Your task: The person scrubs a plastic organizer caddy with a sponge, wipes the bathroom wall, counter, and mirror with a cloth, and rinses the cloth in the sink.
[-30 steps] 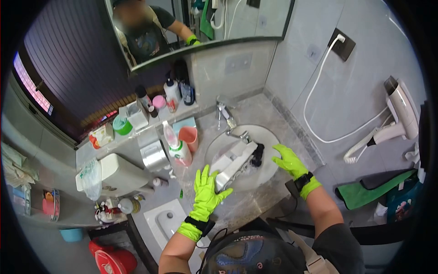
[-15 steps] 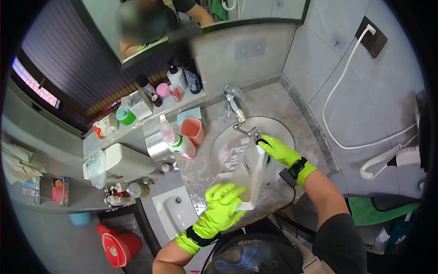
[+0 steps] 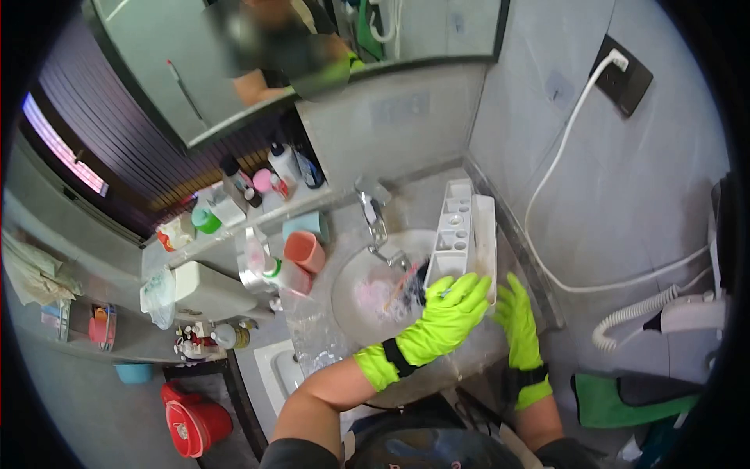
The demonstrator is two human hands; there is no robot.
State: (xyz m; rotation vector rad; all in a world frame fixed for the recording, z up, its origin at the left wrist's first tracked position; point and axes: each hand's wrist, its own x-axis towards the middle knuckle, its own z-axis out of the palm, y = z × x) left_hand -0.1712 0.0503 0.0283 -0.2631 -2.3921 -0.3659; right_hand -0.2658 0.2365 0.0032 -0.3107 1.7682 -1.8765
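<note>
White compartmented holder (image 3: 455, 227) at the right edge of the sink basin (image 3: 348, 313), beside a white tray (image 3: 485, 227). It looks already out of the basin, where pinkish suds (image 3: 375, 295) and a dark object (image 3: 423, 272) are left. Compartments face up; its long axis runs from the gloved left hand (image 3: 449, 316), grasping the near end, toward the wall (image 3: 391, 105) behind the basin. The gloved right hand (image 3: 516, 316) is loosely spread near the tray, contact unclear.

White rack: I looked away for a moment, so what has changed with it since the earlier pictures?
The white rack, first in the sink, then held over it by both hands, has moved right, onto or over the counter beside it. The right hand has let go of its far end and is open beside its near end; the left hand stays there. The cup and tap stayed put.
</note>
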